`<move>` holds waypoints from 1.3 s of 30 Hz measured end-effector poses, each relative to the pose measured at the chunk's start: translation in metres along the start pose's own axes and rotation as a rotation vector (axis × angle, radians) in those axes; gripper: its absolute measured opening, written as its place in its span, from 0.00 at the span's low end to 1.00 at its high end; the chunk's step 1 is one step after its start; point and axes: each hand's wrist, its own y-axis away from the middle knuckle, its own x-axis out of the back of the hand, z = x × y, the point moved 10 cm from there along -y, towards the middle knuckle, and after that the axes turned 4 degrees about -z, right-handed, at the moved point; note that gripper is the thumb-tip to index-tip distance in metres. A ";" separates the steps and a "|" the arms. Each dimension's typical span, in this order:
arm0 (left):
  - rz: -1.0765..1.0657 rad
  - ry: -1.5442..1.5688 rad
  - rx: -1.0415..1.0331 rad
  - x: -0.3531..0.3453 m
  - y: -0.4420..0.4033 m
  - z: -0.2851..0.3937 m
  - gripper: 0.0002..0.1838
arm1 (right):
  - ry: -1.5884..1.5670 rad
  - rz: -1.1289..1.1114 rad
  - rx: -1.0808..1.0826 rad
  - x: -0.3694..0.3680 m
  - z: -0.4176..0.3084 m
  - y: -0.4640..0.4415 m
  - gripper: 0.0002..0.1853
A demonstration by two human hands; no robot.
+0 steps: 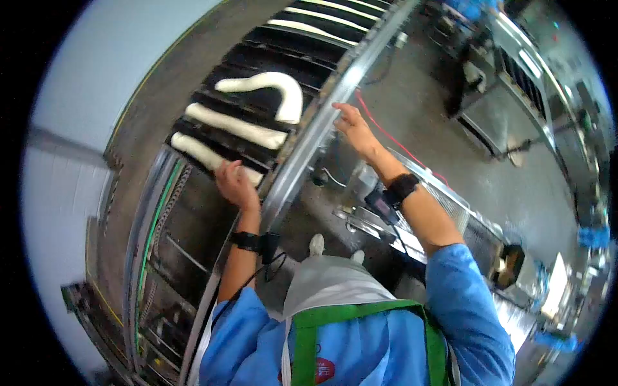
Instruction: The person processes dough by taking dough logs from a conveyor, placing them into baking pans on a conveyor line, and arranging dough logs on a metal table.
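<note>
My left hand [236, 184] is at the near end of a long pale dough strip [206, 154], which lies in the nearest dark trough of the conveyor. Its fingers are slightly bent and apart, touching or just over the strip. My right hand [354, 128] hovers by the conveyor's metal side rail [322, 122], fingers stretched out and holding nothing. One trough further along lies another straight dough strip [237, 126]. Beyond it, a hook-shaped dough strip [286, 93] bends across the troughs, its end toward the rail.
More thin dough strips [315, 30] lie in troughs farther up the conveyor. A red hose [393, 136] runs over the floor at right. Below my right forearm stands a metal frame with mesh [444, 206]. A metal cart [492, 116] and a person in blue [473, 8] are farther off.
</note>
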 end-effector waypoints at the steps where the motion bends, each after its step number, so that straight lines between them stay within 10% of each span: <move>1: 0.004 0.030 -0.008 0.000 -0.001 0.002 0.06 | 0.056 -0.008 -0.044 0.021 0.016 0.019 0.22; 5: -0.054 0.150 -0.039 -0.018 -0.009 -0.028 0.12 | 0.613 0.113 -0.117 0.128 0.087 0.132 0.20; 9: -0.208 0.156 -0.072 0.000 -0.015 -0.007 0.18 | 1.164 0.249 -0.644 0.226 0.122 0.285 0.24; 17: -0.161 0.069 -0.034 0.004 -0.037 -0.060 0.22 | 1.529 0.401 -1.234 0.349 0.151 0.481 0.18; 21: 0.048 0.024 -0.491 0.062 0.001 0.032 0.10 | 1.372 0.197 -1.062 0.378 0.185 0.474 0.15; 22: -0.030 -0.125 -0.317 0.061 -0.007 0.015 0.10 | 1.269 0.270 -0.678 0.382 0.192 0.475 0.14; 24: -0.184 -0.319 0.204 0.063 -0.012 -0.022 0.10 | 1.046 0.406 -0.820 0.416 0.146 0.463 0.16; 29: -0.154 -0.275 -0.133 0.031 -0.017 0.062 0.17 | 0.445 0.790 -0.416 0.471 -0.033 0.465 0.26; 34: -0.463 -0.309 -0.209 -0.026 -0.068 0.087 0.19 | 0.102 0.779 0.012 0.367 -0.195 0.301 0.21; 39: -0.654 -0.542 -0.281 -0.078 -0.121 0.098 0.20 | -0.437 0.552 0.168 0.252 -0.204 0.151 0.15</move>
